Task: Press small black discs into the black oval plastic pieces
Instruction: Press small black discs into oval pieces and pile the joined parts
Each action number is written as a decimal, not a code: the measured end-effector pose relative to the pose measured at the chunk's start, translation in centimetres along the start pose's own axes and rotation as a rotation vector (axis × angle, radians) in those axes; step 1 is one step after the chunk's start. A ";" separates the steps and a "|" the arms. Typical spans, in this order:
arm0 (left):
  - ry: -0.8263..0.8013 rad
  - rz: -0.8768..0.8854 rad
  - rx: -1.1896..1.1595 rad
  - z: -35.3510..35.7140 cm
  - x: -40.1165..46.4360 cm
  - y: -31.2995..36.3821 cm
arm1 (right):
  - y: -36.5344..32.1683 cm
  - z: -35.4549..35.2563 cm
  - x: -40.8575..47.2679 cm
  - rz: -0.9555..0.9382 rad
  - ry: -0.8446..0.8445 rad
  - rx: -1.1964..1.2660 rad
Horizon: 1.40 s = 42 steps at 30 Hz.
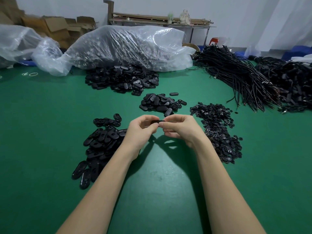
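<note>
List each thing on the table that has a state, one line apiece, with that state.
Left hand: gripping the oval piece.
Right hand: pinching the same piece's other end.
Oval piece: held above the table, level.
Discs: loose pile, right of the hands.
Left ovals: loose heap by the left forearm.
Far ovals: small heap beyond the hands.
Bag: lying down, mouth open, ovals spilling out.
Cables: bundled, lying flat.

Green counter (50, 115). Clear plastic bag (128, 46) lying at far centre; bundled black cables (239, 76) heaped at far right; flattened cardboard boxes (55, 26) and wooden shelf (160, 19) against rear wall.
</note>
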<state>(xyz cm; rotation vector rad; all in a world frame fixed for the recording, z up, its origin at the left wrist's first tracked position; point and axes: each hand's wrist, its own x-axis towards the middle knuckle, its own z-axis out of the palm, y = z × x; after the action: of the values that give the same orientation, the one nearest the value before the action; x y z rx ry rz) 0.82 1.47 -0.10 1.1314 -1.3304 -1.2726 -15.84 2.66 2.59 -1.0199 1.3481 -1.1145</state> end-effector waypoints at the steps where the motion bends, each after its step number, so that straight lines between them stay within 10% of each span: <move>1: 0.000 -0.019 -0.010 -0.1 0.0 0.0 | 0.0 0.0 0.0 -0.001 -0.003 -0.015; 31: 0.170 0.044 0.216 0.4 -0.4 -0.2 | 1.1 1.2 0.8 -0.092 0.063 -0.239; 42: -0.130 -0.092 -0.220 -1.2 -0.3 0.9 | 0.5 -0.9 0.4 0.011 -0.124 0.054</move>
<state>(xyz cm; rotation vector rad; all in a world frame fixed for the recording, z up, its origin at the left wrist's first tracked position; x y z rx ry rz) 2.02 1.60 0.85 0.9788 -1.2075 -1.5420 -16.73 2.44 2.04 -1.0243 1.2173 -1.0568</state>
